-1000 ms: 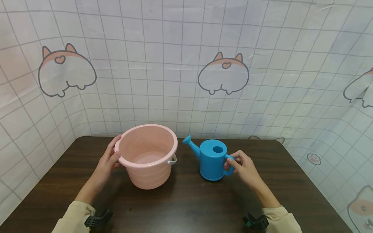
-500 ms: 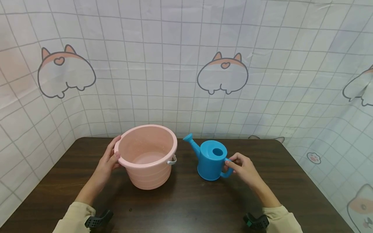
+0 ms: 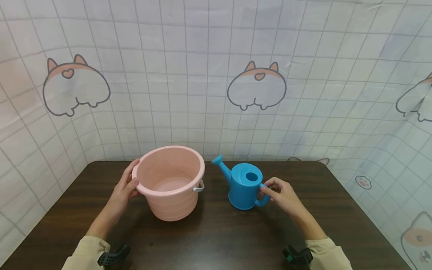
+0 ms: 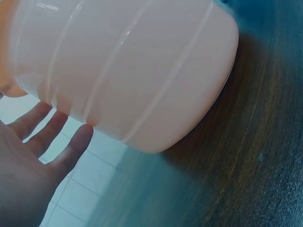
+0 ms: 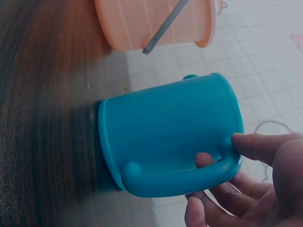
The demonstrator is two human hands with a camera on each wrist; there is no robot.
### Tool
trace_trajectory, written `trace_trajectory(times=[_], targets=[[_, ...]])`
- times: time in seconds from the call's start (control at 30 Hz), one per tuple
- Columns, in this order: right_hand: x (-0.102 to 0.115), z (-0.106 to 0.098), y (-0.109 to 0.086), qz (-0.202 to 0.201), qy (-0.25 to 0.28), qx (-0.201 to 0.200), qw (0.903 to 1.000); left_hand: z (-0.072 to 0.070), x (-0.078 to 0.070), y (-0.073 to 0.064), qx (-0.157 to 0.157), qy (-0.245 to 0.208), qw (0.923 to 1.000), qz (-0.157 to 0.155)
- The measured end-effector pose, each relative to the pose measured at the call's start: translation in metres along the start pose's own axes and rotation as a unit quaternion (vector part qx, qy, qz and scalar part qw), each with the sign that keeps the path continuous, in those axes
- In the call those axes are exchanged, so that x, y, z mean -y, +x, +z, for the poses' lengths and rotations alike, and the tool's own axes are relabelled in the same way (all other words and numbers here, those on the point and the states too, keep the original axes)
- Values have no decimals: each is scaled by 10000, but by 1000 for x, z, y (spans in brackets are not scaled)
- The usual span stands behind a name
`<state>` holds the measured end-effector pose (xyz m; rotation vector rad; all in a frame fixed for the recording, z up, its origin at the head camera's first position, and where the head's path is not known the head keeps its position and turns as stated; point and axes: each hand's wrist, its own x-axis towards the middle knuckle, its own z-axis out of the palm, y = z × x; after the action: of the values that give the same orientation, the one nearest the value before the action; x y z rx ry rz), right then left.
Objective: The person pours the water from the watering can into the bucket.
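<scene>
A pink plastic bucket stands on the dark wooden table, left of centre. My left hand holds it at the left side of the rim, thumb on the rim's edge. In the left wrist view, three fingers rest their tips along the bucket's ribbed wall. To the right is a blue watering can, its spout pointing left toward the bucket. My right hand grips its handle near the top. The right wrist view shows the thumb over the handle and fingers curled through it.
The brown table runs back to a white grid-patterned sheet with dog drawings. A small pale bail end hangs on the bucket's right side. A gap of table separates the bucket and the can.
The watering can has tilted slightly, its base shifting left and its spout tip rising a little, with my right hand on its handle. My left hand and the bucket stay in place.
</scene>
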<state>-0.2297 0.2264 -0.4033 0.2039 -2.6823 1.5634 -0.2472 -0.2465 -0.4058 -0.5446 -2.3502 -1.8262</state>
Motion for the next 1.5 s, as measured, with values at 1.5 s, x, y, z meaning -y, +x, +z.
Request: trace_trajectory(times=[1.5], targets=[[-1,-7,-3,-297,-23,-327,9990,20,-13,-2,409,-84,9991,108]])
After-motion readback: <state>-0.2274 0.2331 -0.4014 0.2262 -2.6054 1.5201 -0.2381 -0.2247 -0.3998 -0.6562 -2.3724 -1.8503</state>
